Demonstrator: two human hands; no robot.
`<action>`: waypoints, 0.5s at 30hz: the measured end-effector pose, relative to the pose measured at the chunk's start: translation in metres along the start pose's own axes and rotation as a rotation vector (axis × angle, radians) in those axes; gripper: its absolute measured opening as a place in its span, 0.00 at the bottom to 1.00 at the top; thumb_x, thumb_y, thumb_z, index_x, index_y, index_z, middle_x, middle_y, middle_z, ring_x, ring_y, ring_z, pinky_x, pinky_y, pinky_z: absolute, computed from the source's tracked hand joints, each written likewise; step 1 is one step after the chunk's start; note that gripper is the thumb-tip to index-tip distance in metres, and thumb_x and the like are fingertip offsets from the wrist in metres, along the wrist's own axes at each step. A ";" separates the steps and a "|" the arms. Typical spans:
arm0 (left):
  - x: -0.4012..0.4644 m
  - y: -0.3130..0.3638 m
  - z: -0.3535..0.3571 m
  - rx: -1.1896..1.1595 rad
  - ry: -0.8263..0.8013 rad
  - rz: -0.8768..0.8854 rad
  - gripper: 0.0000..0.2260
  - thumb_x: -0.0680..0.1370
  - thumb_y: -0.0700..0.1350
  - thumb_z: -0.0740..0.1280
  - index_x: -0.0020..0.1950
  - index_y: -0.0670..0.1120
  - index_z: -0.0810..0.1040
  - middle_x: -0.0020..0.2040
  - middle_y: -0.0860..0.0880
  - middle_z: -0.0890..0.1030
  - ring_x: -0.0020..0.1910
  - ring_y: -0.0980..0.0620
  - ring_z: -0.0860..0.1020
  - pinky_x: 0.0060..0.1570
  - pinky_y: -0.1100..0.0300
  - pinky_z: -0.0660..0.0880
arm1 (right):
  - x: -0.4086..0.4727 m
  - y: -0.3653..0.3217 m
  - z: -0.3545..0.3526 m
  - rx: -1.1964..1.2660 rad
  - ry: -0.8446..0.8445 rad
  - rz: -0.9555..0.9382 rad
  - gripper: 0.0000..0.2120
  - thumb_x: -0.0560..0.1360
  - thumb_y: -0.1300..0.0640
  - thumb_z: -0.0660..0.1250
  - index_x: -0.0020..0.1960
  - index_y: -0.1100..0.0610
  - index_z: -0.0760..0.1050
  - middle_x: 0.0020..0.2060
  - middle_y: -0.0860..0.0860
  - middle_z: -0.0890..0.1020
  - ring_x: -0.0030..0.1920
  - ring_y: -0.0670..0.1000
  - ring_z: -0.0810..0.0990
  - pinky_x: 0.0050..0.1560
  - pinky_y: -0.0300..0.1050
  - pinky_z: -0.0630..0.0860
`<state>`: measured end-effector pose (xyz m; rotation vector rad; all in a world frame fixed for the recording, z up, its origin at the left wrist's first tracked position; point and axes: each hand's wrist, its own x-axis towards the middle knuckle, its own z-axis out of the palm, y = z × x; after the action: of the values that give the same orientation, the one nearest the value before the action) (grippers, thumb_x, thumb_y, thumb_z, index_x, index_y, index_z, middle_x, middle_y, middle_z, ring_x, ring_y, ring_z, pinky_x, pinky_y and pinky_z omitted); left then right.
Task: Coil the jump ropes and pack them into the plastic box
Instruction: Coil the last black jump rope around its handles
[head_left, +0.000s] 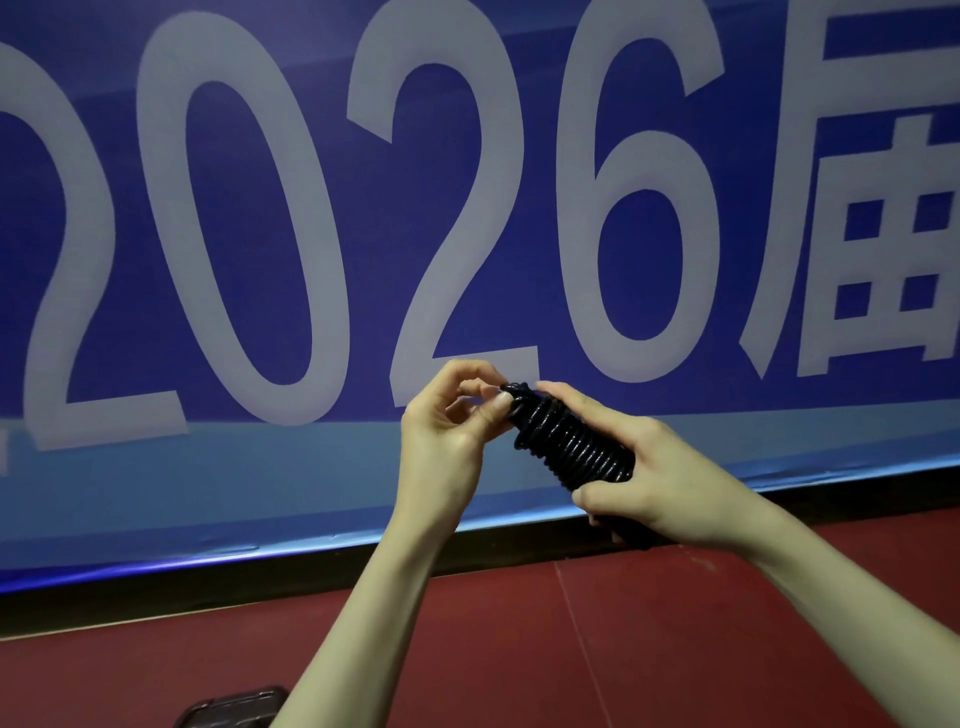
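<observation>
Right hand (660, 478) grips wound black jump rope (574, 441) mid-air, thumb and fingers curled round coil to keep turns tight. Left hand (447, 431) pinches rope end at top, likely tucking it. Box unidentifiable.

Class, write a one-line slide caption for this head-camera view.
Right hand grips a tightly coiled black jump rope while the left hand pinches its top end, before a blue banner.
</observation>
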<state>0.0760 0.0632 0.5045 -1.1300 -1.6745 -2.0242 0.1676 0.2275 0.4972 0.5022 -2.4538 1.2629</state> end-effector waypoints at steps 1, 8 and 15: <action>0.000 0.001 0.000 -0.012 0.002 -0.007 0.07 0.76 0.32 0.66 0.45 0.43 0.77 0.36 0.52 0.78 0.39 0.53 0.79 0.44 0.60 0.78 | 0.000 0.000 0.000 -0.063 0.039 -0.014 0.44 0.70 0.69 0.67 0.70 0.28 0.60 0.42 0.46 0.82 0.32 0.55 0.74 0.35 0.53 0.77; 0.000 0.007 0.004 -0.139 0.023 -0.108 0.06 0.78 0.38 0.66 0.42 0.45 0.79 0.38 0.48 0.81 0.41 0.53 0.80 0.46 0.61 0.78 | 0.003 0.011 0.006 -0.445 0.228 -0.088 0.42 0.66 0.54 0.63 0.72 0.26 0.51 0.45 0.47 0.78 0.34 0.51 0.72 0.38 0.55 0.76; 0.000 0.004 -0.002 -0.263 0.003 -0.200 0.05 0.74 0.34 0.70 0.44 0.43 0.80 0.41 0.47 0.83 0.44 0.51 0.82 0.47 0.61 0.78 | 0.002 0.020 0.006 -0.525 0.247 -0.159 0.42 0.66 0.54 0.61 0.74 0.28 0.49 0.45 0.47 0.77 0.34 0.50 0.71 0.37 0.52 0.76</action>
<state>0.0778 0.0598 0.5078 -1.0731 -1.6110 -2.4270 0.1559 0.2333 0.4802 0.3599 -2.3477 0.5434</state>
